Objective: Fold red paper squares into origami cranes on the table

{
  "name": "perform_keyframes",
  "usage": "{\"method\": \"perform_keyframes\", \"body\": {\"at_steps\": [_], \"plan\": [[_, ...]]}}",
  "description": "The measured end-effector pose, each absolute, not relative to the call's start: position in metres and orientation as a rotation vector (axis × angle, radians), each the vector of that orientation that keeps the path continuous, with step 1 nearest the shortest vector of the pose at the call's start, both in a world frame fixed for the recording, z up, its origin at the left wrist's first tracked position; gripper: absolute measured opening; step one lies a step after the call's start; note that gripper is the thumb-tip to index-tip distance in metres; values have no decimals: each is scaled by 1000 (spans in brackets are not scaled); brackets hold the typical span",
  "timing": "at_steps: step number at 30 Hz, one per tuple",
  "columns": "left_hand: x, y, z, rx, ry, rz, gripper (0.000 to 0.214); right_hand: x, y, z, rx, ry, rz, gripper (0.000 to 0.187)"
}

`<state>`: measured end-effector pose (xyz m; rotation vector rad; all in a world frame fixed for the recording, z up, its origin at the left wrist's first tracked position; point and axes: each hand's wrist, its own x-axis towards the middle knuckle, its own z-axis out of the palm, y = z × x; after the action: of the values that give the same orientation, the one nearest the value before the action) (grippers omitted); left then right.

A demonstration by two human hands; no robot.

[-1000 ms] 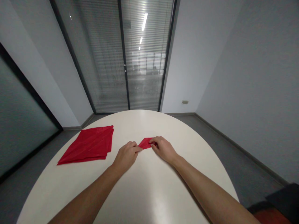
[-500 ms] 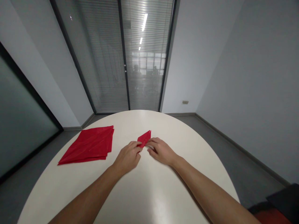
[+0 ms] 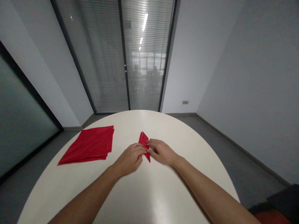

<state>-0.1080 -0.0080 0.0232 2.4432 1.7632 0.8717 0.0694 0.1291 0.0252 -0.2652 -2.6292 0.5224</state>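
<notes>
A small piece of folded red paper (image 3: 144,138) lies on the white round table, between my hands. Two narrow points stick up at its far end, split by a slit, and a single point shows at the near end. My left hand (image 3: 130,157) comes from the left, its fingers closed on the paper's left edge. From the right, my right hand (image 3: 161,151) has its thumb and fingertips pinched on the right edge. Parts of the paper's middle are hidden under the fingertips.
Several large red sheets (image 3: 90,144) lie stacked at the left of the white table (image 3: 149,193). Beyond the table's far edge stands a glass partition with blinds (image 3: 105,62). A dark and red object (image 3: 277,205), perhaps a chair, shows at the lower right.
The folded paper has turned, so its split points now face away from me and its near point has come into view. My hands have shifted only slightly around it.
</notes>
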Motion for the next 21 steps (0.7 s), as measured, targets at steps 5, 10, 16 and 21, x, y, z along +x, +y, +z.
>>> {"method": "perform_keyframes", "body": {"at_steps": [5,10,16,21], "plan": [[-110,-7,19,2433,1815,956,37,70,129,26,-137,-2677,547,40],[-112,-7,14,2387,1896,880,43,75,129,23,-232,-2689,624,62],[-112,-9,15,2348,1960,776,38,77,131,20,-240,-2742,652,66],[-114,-9,20,2336,2062,735,32,76,133,26,-175,-2694,558,39]]}}
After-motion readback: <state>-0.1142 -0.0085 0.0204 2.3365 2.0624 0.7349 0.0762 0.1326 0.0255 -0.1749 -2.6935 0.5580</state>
